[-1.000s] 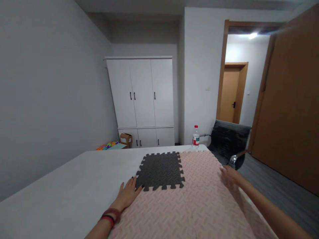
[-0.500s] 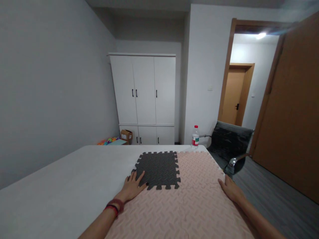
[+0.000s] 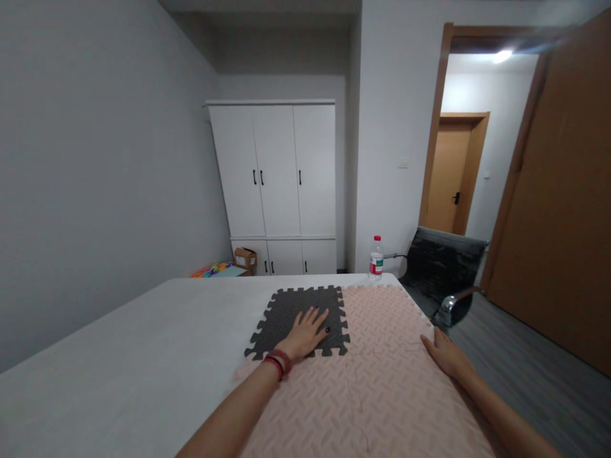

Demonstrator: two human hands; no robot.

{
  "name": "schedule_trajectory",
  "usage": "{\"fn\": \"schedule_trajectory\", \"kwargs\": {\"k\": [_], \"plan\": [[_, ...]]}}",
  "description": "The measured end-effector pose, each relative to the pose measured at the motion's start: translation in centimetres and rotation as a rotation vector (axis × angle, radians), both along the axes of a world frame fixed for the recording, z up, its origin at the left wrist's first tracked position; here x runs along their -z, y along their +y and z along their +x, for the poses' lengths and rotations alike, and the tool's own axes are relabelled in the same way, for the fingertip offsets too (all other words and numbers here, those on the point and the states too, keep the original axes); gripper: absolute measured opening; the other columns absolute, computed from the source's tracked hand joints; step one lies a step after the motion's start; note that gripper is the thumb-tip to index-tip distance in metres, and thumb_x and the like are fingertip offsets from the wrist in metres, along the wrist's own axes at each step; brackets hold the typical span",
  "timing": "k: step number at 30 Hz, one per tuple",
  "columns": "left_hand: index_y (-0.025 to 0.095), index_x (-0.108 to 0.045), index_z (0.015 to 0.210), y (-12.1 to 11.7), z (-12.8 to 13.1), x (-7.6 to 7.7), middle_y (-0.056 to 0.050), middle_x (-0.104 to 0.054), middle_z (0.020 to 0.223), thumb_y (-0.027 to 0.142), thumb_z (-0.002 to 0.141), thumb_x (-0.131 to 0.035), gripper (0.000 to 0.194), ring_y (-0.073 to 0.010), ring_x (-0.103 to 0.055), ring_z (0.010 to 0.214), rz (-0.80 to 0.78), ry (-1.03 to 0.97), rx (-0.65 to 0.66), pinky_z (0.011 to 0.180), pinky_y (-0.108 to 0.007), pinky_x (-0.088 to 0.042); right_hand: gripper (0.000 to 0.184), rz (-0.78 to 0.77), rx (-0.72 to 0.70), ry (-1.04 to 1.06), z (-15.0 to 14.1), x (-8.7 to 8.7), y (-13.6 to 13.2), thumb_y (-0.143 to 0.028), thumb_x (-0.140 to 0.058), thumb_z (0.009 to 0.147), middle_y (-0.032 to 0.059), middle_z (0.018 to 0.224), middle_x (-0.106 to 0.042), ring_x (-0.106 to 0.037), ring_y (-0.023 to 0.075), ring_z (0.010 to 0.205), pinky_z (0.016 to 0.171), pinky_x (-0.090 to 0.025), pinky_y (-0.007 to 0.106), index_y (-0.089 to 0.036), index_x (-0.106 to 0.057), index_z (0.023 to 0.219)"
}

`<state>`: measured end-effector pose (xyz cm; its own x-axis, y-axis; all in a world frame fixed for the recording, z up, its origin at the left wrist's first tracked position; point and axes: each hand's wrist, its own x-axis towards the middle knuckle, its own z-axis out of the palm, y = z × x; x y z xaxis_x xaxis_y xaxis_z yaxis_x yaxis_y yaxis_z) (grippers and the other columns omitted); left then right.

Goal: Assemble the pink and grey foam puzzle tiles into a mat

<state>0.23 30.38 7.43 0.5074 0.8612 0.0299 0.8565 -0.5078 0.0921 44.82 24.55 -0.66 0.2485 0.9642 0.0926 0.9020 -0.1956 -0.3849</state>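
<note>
A dark grey foam puzzle tile [image 3: 281, 315] with toothed edges lies on the table, left of the far pink section. My left hand [image 3: 307, 332] rests palm down on the tile's near right part, fingers spread. Pale pink foam mats [image 3: 382, 381] with a raised pattern cover the right side and front of the table. Some of the grey tile's right teeth lie against the pink mat; I cannot tell whether they interlock. At the mat's right edge is my right hand [image 3: 446, 353], its thumb on the surface and apart from the index finger. Its other fingers are mostly hidden.
A water bottle [image 3: 376, 259] with a red cap stands at the far right of the white table [image 3: 143, 356]. Beyond the right edge is a black chair [image 3: 443, 267]. A cardboard box [image 3: 245, 257] and a white cabinet [image 3: 277, 172] are behind the table.
My left hand has moved right from the grey tile's left corner onto its near right part. The right hand stays at the mat's edge. The view has shifted slightly.
</note>
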Motion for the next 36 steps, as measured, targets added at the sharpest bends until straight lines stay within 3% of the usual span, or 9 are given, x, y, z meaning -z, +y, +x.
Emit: {"fn": "schedule_trajectory", "kwargs": {"k": [3, 6, 13, 17, 20, 23, 28, 32, 36], "plan": [[0.033, -0.015, 0.143, -0.8, 1.9, 1.5, -0.004, -0.017, 0.152, 0.056, 0.09, -0.015, 0.058, -0.0246, -0.008, 0.139, -0.028, -0.003, 0.07, 0.109, -0.05, -0.008, 0.061, 0.019, -0.013, -0.006, -0.2, -0.2, -0.1, -0.051, -0.025, 0.088, 0.0187, 0.134, -0.044, -0.043, 0.0245, 0.123, 0.103, -0.029, 0.035, -0.007, -0.035, 0.129], [0.032, -0.015, 0.143, -0.7, 1.9, 2.2, -0.006, -0.013, 0.153, 0.055, 0.09, -0.014, 0.058, -0.0256, -0.006, 0.139, -0.049, -0.008, 0.089, 0.108, -0.053, -0.007, 0.061, 0.015, -0.015, -0.014, -0.4, -0.3, -0.2, -0.05, -0.024, 0.089, 0.0185, 0.135, -0.043, -0.042, 0.0243, 0.123, 0.104, -0.028, 0.035, -0.006, -0.034, 0.129], [0.033, -0.015, 0.143, 0.2, 2.2, 1.7, -0.011, -0.012, 0.152, 0.073, 0.079, -0.024, 0.075, -0.031, -0.003, 0.139, -0.115, -0.01, 0.135, 0.107, -0.057, -0.006, 0.065, -0.024, 0.03, -0.031, -0.7, -0.5, -0.3, -0.052, -0.023, 0.088, 0.0202, 0.135, -0.041, -0.044, 0.0267, 0.121, 0.102, -0.031, 0.038, -0.004, -0.031, 0.132], [0.036, -0.018, 0.142, -0.2, 2.9, 2.2, -0.012, -0.011, 0.152, 0.073, 0.079, -0.022, 0.073, -0.0341, -0.002, 0.138, -0.094, -0.031, 0.11, 0.104, -0.062, -0.003, 0.064, -0.023, 0.025, -0.028, -0.9, -0.8, -0.5, -0.052, -0.023, 0.088, 0.0204, 0.136, -0.041, -0.043, 0.0269, 0.122, 0.102, -0.031, 0.039, -0.006, -0.033, 0.131], [0.036, -0.021, 0.141, 0.2, 3.1, 2.2, -0.013, -0.015, 0.151, 0.073, 0.076, -0.034, 0.076, -0.037, -0.006, 0.137, -0.098, -0.032, 0.111, 0.102, -0.065, -0.008, 0.065, -0.039, 0.044, -0.017, -1.1, -1.0, -0.5, -0.052, -0.024, 0.087, 0.0201, 0.138, -0.038, -0.041, 0.0275, 0.124, 0.102, -0.03, 0.04, -0.007, -0.032, 0.132], [0.033, -0.03, 0.138, 2.1, 3.6, 1.4, -0.013, -0.028, 0.147, 0.07, 0.073, -0.048, 0.077, -0.0366, -0.019, 0.135, -0.098, -0.038, 0.137, 0.104, -0.063, -0.013, 0.069, -0.061, 0.063, -0.03, -1.2, -1.0, -0.5, -0.053, -0.021, 0.087, 0.0209, 0.14, -0.035, -0.041, 0.0286, 0.124, 0.101, -0.031, 0.042, -0.005, -0.027, 0.136], [0.022, -0.04, 0.132, 7.9, 6.8, -0.2, -0.01, -0.037, 0.14, 0.044, 0.088, -0.047, 0.049, -0.0277, -0.038, 0.125, -0.028, -0.086, 0.117, 0.103, -0.054, -0.029, 0.074, -0.084, 0.063, -0.059, -1.0, -0.8, -0.3, -0.057, -0.017, 0.086, 0.0208, 0.14, -0.034, -0.041, 0.0285, 0.124, 0.102, -0.032, 0.042, -0.003, -0.026, 0.136], [0.02, -0.046, 0.125, 11.1, 9.9, 0.9, -0.009, -0.043, 0.134, 0.037, 0.087, -0.053, 0.042, -0.0265, -0.045, 0.118, 0.035, -0.089, 0.028, 0.097, -0.052, -0.037, 0.078, -0.059, 0.056, -0.043, -0.8, -0.6, -0.1, -0.059, -0.017, 0.084, 0.0189, 0.141, -0.034, -0.04, 0.0264, 0.125, 0.104, -0.03, 0.038, -0.003, -0.025, 0.138], [0.019, -0.048, 0.123, 12.7, 10.6, 2.4, -0.009, -0.046, 0.13, 0.035, 0.087, -0.053, 0.04, -0.0252, -0.048, 0.114, 0.067, -0.086, -0.015, 0.095, -0.05, -0.041, 0.079, -0.036, 0.061, -0.021, -0.9, -0.4, 0.0, -0.06, -0.019, 0.083, 0.0183, 0.141, -0.035, -0.04, 0.0262, 0.125, 0.105, -0.028, 0.037, -0.003, -0.028, 0.137]]}}
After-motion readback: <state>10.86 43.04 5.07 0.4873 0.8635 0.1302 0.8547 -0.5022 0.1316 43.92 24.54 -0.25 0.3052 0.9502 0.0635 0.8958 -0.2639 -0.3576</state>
